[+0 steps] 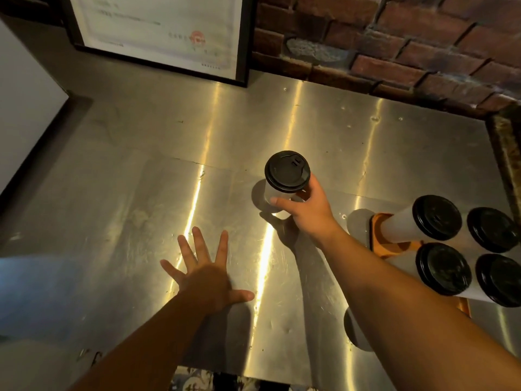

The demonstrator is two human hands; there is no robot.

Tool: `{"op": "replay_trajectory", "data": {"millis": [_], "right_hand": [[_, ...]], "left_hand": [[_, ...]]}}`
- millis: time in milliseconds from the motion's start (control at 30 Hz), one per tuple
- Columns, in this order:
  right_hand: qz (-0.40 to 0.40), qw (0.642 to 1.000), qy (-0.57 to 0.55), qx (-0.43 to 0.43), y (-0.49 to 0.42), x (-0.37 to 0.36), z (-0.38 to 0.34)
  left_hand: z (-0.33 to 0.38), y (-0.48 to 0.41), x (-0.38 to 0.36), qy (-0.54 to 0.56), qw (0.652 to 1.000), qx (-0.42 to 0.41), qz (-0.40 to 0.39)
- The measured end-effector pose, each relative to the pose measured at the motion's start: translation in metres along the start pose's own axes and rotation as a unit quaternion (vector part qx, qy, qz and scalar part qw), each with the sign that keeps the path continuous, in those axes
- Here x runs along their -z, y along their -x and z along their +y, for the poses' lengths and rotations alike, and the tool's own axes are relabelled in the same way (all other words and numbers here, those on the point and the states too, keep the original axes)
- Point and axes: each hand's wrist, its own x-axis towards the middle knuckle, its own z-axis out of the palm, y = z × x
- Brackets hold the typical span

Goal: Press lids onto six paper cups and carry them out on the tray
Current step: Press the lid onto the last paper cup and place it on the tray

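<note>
A white paper cup with a black lid is at the middle of the steel counter. My right hand grips its side from the right, fingers curled round the cup. My left hand lies flat on the counter with fingers spread, holding nothing. At the right, an orange tray carries several white cups with black lids; my right forearm hides part of the tray.
A black-framed document leans against the back wall beside a brick wall. A dark raised edge borders the counter on the right. The counter's front edge runs along the bottom of the view.
</note>
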Motion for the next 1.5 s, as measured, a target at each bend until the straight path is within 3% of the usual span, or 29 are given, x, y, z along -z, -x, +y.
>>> {"op": "replay_trajectory", "data": {"millis": [333, 667, 933, 1067, 1233, 1400, 1500], "right_hand": [[-0.014, 0.997, 0.065, 0.027, -0.016, 0.009, 0.005], [0.023, 0.997, 0.051, 0.061, 0.015, 0.014, -0.019], [0.018, 0.99, 0.048, 0.131, 0.106, 0.03, -0.091], [0.022, 0.985, 0.051, 0.161, 0.151, 0.036, -0.137], [0.031, 0.978, 0.055, 0.2, 0.199, 0.046, -0.181], [0.037, 0.969, 0.06, 0.237, 0.236, 0.053, -0.209], [0.049, 0.965, 0.064, 0.25, 0.254, 0.054, -0.221]], "left_hand": [[-0.004, -0.005, -0.006, -0.046, 0.999, 0.005, -0.016], [-0.008, -0.009, -0.013, -0.039, 0.999, -0.003, 0.014], [-0.013, 0.001, 0.005, -0.036, 0.997, -0.006, -0.065], [-0.014, 0.012, 0.046, 0.062, 0.992, -0.025, -0.105], [0.025, 0.057, 0.107, 0.299, 0.938, -0.178, -0.007], [0.065, 0.14, 0.169, 0.353, 0.876, -0.314, 0.095], [0.08, 0.183, 0.186, 0.374, 0.842, -0.356, 0.16]]}}
